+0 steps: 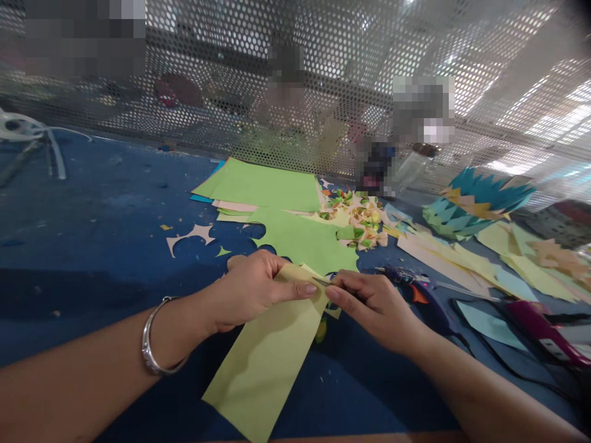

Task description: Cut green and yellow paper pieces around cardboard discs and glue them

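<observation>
Left hand (249, 289) pinching top edge of yellow paper strip (268, 363); right hand (373, 307) closed on scissors (323, 282) at same edge. Strip's long axis running near-left to far-right over blue worktop (92, 234).

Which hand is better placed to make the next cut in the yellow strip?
Probably the right hand: it holds the scissors at the strip top, while the left hand pins it.

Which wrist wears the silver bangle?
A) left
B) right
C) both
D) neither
A: the silver bangle circles the wrist of the left hand, which pinches the yellow paper; the wrist of the right hand is bare.
</observation>
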`<state>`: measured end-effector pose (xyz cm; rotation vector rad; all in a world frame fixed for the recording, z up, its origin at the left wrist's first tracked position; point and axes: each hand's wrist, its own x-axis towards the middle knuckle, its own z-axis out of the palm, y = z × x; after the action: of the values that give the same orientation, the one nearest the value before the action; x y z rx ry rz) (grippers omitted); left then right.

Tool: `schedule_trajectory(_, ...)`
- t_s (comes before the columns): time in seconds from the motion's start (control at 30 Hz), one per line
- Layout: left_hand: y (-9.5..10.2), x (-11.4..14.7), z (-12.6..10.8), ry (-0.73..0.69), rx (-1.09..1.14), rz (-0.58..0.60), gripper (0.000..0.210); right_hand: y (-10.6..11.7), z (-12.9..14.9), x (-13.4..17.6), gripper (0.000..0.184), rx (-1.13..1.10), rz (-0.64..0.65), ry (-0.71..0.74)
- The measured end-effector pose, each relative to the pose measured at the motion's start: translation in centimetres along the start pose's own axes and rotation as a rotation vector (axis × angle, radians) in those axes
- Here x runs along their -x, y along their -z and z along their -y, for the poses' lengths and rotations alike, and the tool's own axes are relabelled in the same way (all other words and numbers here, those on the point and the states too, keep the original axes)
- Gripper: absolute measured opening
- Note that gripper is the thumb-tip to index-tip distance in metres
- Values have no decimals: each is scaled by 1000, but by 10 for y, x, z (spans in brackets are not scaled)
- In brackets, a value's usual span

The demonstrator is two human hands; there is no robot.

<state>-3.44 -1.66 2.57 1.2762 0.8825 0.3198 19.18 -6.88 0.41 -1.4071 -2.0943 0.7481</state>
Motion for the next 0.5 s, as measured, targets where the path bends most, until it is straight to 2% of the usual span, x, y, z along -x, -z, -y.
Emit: schedule_trajectory(0.5, -3, 1, 0, 9, -6, -1, 32, -1, 1, 0, 42, -10, 10, -10)
